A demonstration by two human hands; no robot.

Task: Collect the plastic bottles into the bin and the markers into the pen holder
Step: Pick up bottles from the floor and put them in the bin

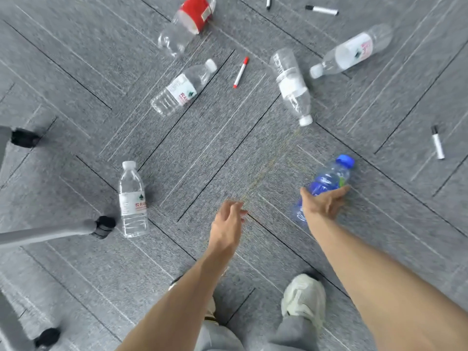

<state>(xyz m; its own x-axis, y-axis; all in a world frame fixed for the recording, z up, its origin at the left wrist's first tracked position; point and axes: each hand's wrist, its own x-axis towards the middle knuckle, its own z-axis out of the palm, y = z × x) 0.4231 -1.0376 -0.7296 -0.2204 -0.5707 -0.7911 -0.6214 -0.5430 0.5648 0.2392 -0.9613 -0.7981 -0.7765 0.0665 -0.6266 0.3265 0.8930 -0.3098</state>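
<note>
Plastic bottles lie scattered on the grey carpet. My right hand (323, 203) wraps around a blue-capped bottle (331, 177), thumb on its left side and fingers across its right. My left hand (228, 224) hovers over bare carpet with loose fingers, holding nothing. Clear bottles lie at the left (133, 198), at the centre (183, 88), to the right of centre (291, 84) and at the far right (352, 50). A red-labelled bottle (187, 21) is at the top. A red marker (240, 72) lies among them. Black markers lie at the top (321, 10) and at the right (438, 143). No bin or pen holder is in view.
Grey chair legs with black casters (101, 225) reach in from the left, one caster touching the nearest clear bottle. Another caster (24, 138) sits further up. My white shoe (304, 297) stands at the bottom. A further marker tip (268, 1) shows at the top edge.
</note>
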